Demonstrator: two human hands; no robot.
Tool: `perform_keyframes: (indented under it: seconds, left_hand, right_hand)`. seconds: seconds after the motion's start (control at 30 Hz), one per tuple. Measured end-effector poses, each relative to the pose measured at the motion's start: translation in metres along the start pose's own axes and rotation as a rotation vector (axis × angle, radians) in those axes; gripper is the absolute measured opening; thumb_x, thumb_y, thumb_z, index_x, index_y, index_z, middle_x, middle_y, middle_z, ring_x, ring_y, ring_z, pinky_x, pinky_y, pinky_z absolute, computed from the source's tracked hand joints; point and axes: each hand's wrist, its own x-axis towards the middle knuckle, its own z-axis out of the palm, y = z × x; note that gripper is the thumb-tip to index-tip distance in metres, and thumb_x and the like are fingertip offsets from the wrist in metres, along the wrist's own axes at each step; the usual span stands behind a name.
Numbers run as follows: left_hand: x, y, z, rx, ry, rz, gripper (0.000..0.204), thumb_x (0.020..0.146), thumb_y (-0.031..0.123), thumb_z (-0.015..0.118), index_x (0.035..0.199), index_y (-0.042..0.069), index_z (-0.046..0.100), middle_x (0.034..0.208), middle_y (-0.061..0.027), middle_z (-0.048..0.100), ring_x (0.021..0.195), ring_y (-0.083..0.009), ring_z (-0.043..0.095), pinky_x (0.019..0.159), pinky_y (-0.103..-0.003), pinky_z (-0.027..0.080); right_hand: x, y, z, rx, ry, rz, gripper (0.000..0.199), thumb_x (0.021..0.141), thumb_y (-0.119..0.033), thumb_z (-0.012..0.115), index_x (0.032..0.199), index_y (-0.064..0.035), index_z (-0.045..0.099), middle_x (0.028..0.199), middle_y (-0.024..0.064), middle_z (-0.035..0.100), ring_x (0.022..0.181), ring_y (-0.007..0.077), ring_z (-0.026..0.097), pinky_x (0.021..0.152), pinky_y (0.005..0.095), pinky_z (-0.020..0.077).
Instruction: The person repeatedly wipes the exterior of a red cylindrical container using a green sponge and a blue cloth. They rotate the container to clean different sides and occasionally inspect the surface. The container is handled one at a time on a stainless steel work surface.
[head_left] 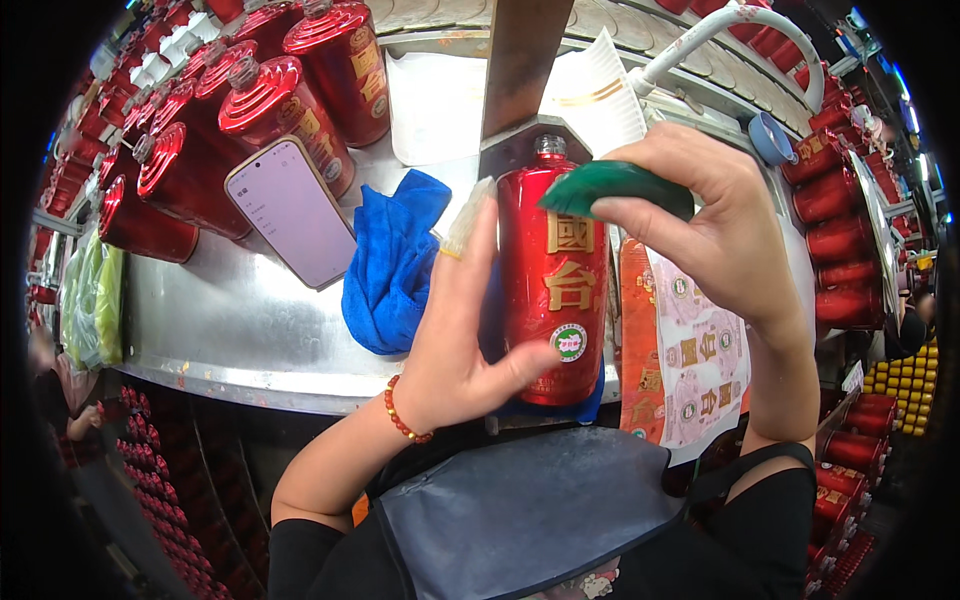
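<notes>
A red glossy bottle (540,355) with raised gold characters and a small round green-and-white sticker lies in front of me, its glass neck pointing away. My right hand (700,205) pinches a curved green scraper (615,188) between thumb and fingers, over the bottle's upper part. Along the bottle's left side my left hand (455,330) is stretched out, thumb apart and reaching over the lower front near the round sticker. A pale finger cover (466,218) sits on one of its fingertips. Firm contact with the bottle cannot be made out. Under the bottle's lower end shows blue cloth.
A crumpled blue cloth (395,265) and a phone (290,212) lie on the metal table (240,330) to the left. Several red bottles (270,95) crowd the far left. Right of the bottle are sticker sheets (700,350). A metal post (522,65) and a white curved pipe (735,25) stand beyond.
</notes>
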Motion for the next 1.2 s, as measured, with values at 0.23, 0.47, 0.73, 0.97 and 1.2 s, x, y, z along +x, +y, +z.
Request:
perform_keyframes:
  seconds: [0.23,0.47,0.73,0.97,1.2]
  left_hand:
    - [-0.006,0.009,0.003,0.119,-0.135,0.055,0.155,0.058,0.069,0.092,0.162,-0.007,0.005,0.164,-0.0373,0.011,0.154,-0.0517,0.016,0.125,-0.053,0.018]
    - [-0.011,0.001,0.005,0.107,-0.152,0.037,0.157,0.057,0.063,0.096,0.162,-0.008,0.002,0.164,-0.0389,0.010,0.154,-0.0524,0.014,0.126,-0.050,0.020]
    - [-0.012,-0.003,0.009,0.184,-0.123,0.113,0.154,0.057,0.043,0.101,0.161,-0.008,-0.001,0.156,-0.0376,0.031,0.141,-0.0500,0.042,0.114,-0.049,0.041]
    - [-0.010,-0.002,0.011,0.259,-0.043,0.167,0.145,0.062,0.038,0.099,0.161,-0.010,0.004,0.154,-0.0355,0.037,0.136,-0.0489,0.048,0.110,-0.048,0.044]
    - [-0.018,-0.002,0.013,0.230,-0.002,0.124,0.137,0.061,0.034,0.099,0.160,-0.009,0.015,0.156,-0.0360,0.036,0.141,-0.0478,0.046,0.112,-0.047,0.044]
  right_hand:
    - [0.000,-0.003,0.004,-0.186,0.068,-0.187,0.023,0.082,-0.004,0.080,0.105,-0.0010,0.076,0.083,0.0075,0.066,0.072,0.0172,0.061,0.064,0.0286,0.0453]
    - [-0.023,0.007,0.001,-0.054,0.155,0.022,0.023,0.085,-0.005,0.081,0.107,0.0000,0.075,0.085,0.0041,0.066,0.076,0.0112,0.060,0.067,0.0260,0.0466]
    - [-0.061,0.020,0.024,-0.239,0.265,-0.220,0.030,0.075,-0.004,0.078,0.105,-0.0112,0.080,0.098,0.0008,0.072,0.087,0.0187,0.057,0.078,0.0306,0.0478]
    - [-0.075,-0.014,0.023,-0.205,0.144,-0.076,0.028,0.073,-0.011,0.082,0.101,-0.0153,0.080,0.084,-0.0027,0.066,0.086,0.0191,0.053,0.077,0.0328,0.0401]
    - [-0.079,-0.031,0.034,-0.412,0.071,-0.288,0.048,0.060,-0.004,0.080,0.108,-0.0136,0.081,0.086,-0.0042,0.059,0.086,0.0210,0.048,0.080,0.0344,0.0379]
